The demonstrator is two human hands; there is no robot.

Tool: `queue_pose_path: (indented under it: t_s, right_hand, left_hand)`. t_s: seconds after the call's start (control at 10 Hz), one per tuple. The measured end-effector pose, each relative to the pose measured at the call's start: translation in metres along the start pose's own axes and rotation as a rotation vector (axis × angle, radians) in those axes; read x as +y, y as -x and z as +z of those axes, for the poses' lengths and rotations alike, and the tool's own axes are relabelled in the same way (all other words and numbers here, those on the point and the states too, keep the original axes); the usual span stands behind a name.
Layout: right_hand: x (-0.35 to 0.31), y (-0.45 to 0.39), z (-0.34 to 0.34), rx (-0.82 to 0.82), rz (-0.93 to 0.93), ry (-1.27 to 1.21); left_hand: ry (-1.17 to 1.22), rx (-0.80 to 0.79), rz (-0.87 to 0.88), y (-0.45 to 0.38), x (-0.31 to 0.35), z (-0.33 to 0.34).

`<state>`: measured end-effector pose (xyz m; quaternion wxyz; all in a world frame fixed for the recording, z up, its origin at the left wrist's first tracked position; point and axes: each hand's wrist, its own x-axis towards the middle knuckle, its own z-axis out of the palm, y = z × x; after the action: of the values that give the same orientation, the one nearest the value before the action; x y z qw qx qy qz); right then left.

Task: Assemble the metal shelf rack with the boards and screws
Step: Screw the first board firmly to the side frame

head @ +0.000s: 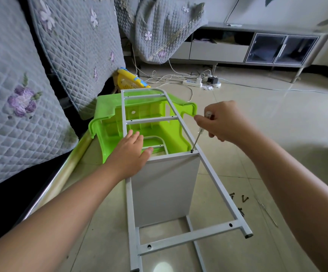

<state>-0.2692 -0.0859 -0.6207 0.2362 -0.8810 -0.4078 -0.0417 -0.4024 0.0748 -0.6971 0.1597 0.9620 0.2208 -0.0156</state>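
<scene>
Lower left and lower right of the frame: both forearms run out past the picture's edges. The left hand (128, 154) covers the near-left corner of the grey board (165, 185), hiding the joint there. The second frame (156, 143) shows only in part behind the board and the green plastic stool (145, 122). The screw (191, 151) under the screwdriver (199, 133) tip is too small to make out. At the bottom edge, the rack frame (188, 235) legs are cut off. Loose screws (244, 198) at right are small, dark and indistinct.

Matt grey metal frame (208, 165), glossy green plastic stool (108, 107), quilted cloth cover (21, 79)
</scene>
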Motion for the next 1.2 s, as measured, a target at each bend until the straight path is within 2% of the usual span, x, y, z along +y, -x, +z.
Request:
queue_pose_path:
  t_s: [0.1, 0.2, 0.3, 0.4, 0.6, 0.9, 1.0, 1.1, 1.2]
  right_hand:
    - [-0.010, -0.006, 0.000, 0.012, -0.012, 0.181]
    - [-0.017, -0.006, 0.004, -0.006, -0.030, 0.175]
    - [-0.019, -0.005, -0.001, -0.098, -0.062, 0.238]
    - [-0.021, -0.003, -0.014, -0.237, -0.053, 0.152]
    - [-0.018, 0.003, -0.030, -0.354, -0.075, 0.200]
    - [-0.025, -0.004, -0.021, -0.235, -0.067, 0.552]
    - [-0.024, -0.003, -0.022, -0.218, -0.026, 0.525]
    - [-0.019, -0.001, -0.021, -0.243, -0.043, 0.328]
    - [-0.019, 0.002, -0.022, -0.258, -0.085, 0.237]
  left_hand:
    - [0.003, -0.034, -0.023, 0.003, -0.001, 0.001]
    - [-0.009, -0.043, -0.022, 0.002, -0.001, 0.002]
    - [-0.005, -0.045, -0.024, 0.002, -0.001, 0.002]
    - [-0.002, -0.044, -0.023, 0.003, 0.000, 0.002]
    - [-0.012, -0.039, -0.017, 0.003, -0.001, 0.002]
    - [-0.014, -0.051, -0.021, 0.003, 0.000, 0.002]
    - [-0.036, -0.048, -0.015, 0.004, 0.000, 0.001]
    - [-0.100, -0.024, 0.029, 0.004, 0.001, 0.001]
    - [-0.122, -0.013, 0.073, 0.003, 0.000, 0.002]
